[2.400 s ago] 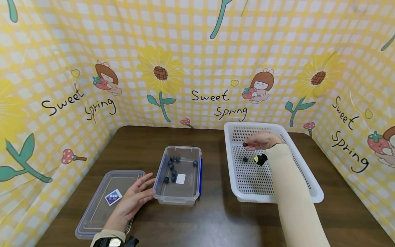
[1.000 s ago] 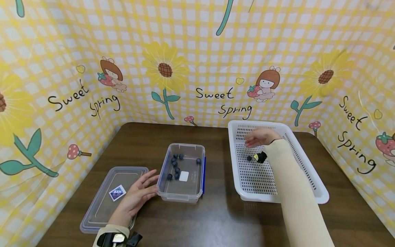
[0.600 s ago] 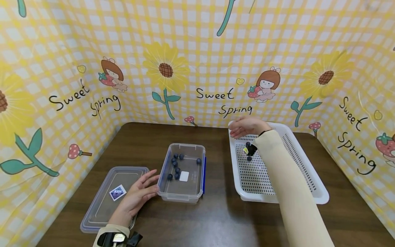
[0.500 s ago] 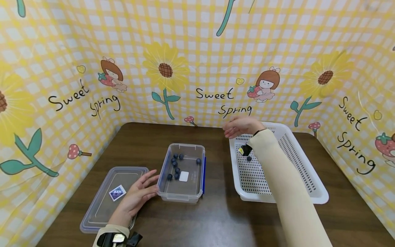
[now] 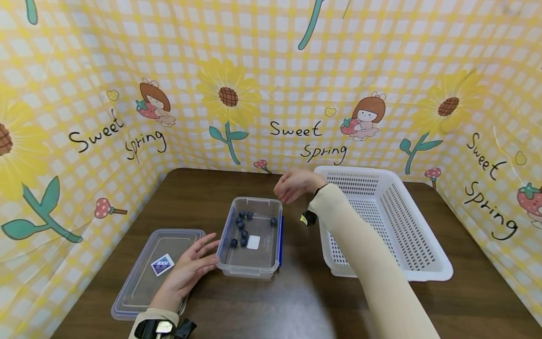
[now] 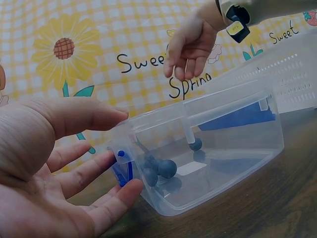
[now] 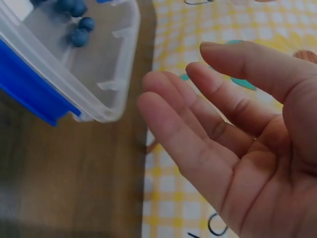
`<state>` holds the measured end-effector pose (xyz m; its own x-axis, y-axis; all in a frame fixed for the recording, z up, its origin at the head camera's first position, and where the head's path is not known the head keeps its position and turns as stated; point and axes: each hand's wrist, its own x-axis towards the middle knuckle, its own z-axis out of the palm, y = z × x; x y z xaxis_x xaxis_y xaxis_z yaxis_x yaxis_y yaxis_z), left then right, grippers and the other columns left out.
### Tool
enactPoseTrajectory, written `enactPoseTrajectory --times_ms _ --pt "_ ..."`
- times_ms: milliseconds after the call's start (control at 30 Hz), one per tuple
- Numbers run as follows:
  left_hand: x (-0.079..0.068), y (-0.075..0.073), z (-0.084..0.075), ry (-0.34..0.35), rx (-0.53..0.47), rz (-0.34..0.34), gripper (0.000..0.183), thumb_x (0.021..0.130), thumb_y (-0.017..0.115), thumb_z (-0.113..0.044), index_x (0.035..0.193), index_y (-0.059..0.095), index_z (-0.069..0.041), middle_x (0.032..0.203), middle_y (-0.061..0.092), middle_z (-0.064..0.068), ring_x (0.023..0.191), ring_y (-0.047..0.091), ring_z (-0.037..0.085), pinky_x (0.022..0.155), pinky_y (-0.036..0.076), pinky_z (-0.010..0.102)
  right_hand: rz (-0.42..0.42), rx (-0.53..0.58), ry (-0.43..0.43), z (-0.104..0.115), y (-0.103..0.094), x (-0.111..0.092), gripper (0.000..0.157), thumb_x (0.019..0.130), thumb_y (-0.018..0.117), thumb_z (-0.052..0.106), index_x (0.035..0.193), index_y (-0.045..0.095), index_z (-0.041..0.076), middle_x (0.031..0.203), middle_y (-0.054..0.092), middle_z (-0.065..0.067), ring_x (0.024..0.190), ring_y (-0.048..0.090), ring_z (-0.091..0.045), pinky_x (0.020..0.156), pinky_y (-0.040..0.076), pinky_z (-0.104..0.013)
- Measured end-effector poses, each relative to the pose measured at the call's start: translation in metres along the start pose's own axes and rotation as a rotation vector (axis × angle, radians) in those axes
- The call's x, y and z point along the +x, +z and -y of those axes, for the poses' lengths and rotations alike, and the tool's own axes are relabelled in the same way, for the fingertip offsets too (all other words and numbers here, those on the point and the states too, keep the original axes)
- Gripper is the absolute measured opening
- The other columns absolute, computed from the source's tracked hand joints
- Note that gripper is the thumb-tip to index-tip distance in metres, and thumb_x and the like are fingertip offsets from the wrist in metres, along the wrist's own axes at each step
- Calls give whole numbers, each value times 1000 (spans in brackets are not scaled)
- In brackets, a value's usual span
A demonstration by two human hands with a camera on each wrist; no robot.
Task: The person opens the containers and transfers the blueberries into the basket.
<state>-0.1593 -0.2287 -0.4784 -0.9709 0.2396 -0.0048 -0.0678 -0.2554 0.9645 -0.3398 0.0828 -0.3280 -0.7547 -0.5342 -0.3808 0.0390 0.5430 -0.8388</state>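
A clear plastic food box [image 5: 247, 271] with blue latches stands uncovered on the table and holds several blueberries [image 5: 244, 233]. My left hand [image 5: 188, 270] touches the box's left side, fingers spread and relaxed, with its thumb along the rim in the left wrist view. Just beyond the box's back right corner, my right hand [image 5: 298, 185] hovers in the air. Its fingers are loosely bent, and nothing lies between them in the right wrist view [image 7: 213, 124]. To the right, a white perforated basket [image 5: 412, 230] is partly hidden by my right sleeve.
The box's clear lid [image 5: 137, 287] with a diamond-shaped sticker [image 5: 163, 264] lies on the dark wooden table [image 5: 271, 306], partly under my left forearm. A yellow checked cloth [image 5: 271, 84] with flowers surrounds the table at the back and sides.
My right hand has left a blueberry in the basket and moved left, out over the table toward the box. My arm now hides the basket's two blueberries. The left hand stays at the box.
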Motion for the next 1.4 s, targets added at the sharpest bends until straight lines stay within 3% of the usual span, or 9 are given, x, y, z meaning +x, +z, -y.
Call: enactPoseTrajectory --times_ms 167,367,700,967,1200,1400 --pt "0 0 -1 -5 14 -11 62 93 59 8 149 35 -3 128 55 0 96 62 14 84 53 29 20 -12 11 -3 14 10 25 94 64 3 115 66 -11 93 71 -18 85 70 -27 88 55 -46" --pt "-1 1 -1 -17 22 -23 63 93 60 7 150 35 -3 128 55 0 95 62 14 84 53 29 48 -28 8 -9 25 20 24 94 62 0 114 66 -12 91 71 -16 85 69 -26 84 56 -43" --pt "0 0 0 -29 31 -33 66 93 60 7 152 30 -1 133 53 5 96 62 15 84 53 30 36 -91 46 -12 33 28 16 94 64 3 105 70 -6 87 70 -15 88 70 -30 78 58 -40" --pt "0 0 1 -19 30 -26 67 94 60 7 153 27 2 131 54 2 96 62 14 84 53 30 53 -173 46 -6 39 30 14 94 64 6 102 71 -3 91 71 -15 84 70 -26 76 58 -40" --pt "0 1 2 -3 30 -4 68 94 59 7 152 24 5 131 54 1 94 62 13 83 53 28 63 -225 31 0 40 28 18 95 62 5 107 71 -6 93 72 -14 97 68 -35 81 57 -43" --pt "0 0 2 4 19 -7 64 94 59 8 151 33 -2 129 55 -1 94 62 13 82 53 28 53 -281 13 2 42 29 16 94 64 3 104 71 -7 94 71 -18 100 67 -40 83 57 -45"
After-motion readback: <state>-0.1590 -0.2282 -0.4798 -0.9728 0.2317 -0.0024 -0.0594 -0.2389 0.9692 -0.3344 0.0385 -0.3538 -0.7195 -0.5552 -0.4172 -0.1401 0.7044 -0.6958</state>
